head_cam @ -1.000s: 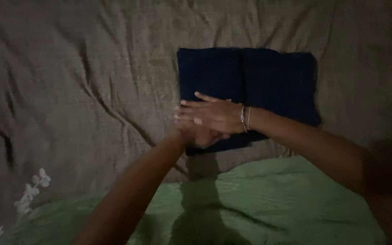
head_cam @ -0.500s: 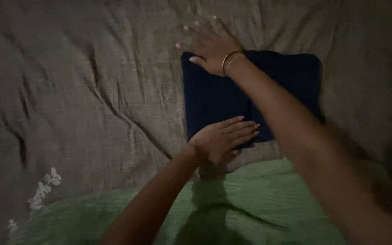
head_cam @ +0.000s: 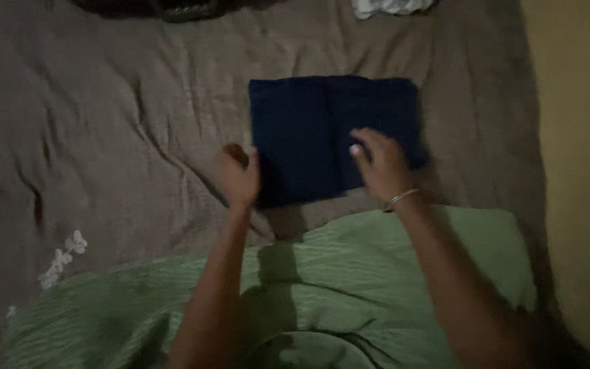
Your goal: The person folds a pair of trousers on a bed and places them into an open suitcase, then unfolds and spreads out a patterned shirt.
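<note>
A folded dark blue cloth (head_cam: 332,133) lies flat on a wrinkled grey-brown bedspread (head_cam: 104,137), a little toward the bed's far edge and nearer its right side than its left, its near edge close to a green textured fabric (head_cam: 349,273) that covers the foreground. The left hand (head_cam: 237,175) sits at the cloth's near left corner, fingers curled inward at the edge; in the dim, blurred view it cannot be told whether they pinch the fabric or only press against it. The right hand (head_cam: 380,164), with a thin metal bangle (head_cam: 399,199) at the wrist, rests on the cloth's near right part, fingers loosely bent and lying on top of the fabric, grasping nothing that can be seen. A lengthwise crease runs down the cloth's middle, between the two hands. A small white flower pattern (head_cam: 59,258) shows on the bedspread near the left edge. At the far edge, a white crumpled item (head_cam: 390,7) and a dark object (head_cam: 186,8) are partly cut off by the frame. A yellowish surface (head_cam: 582,137) runs along the bed's right side.
</note>
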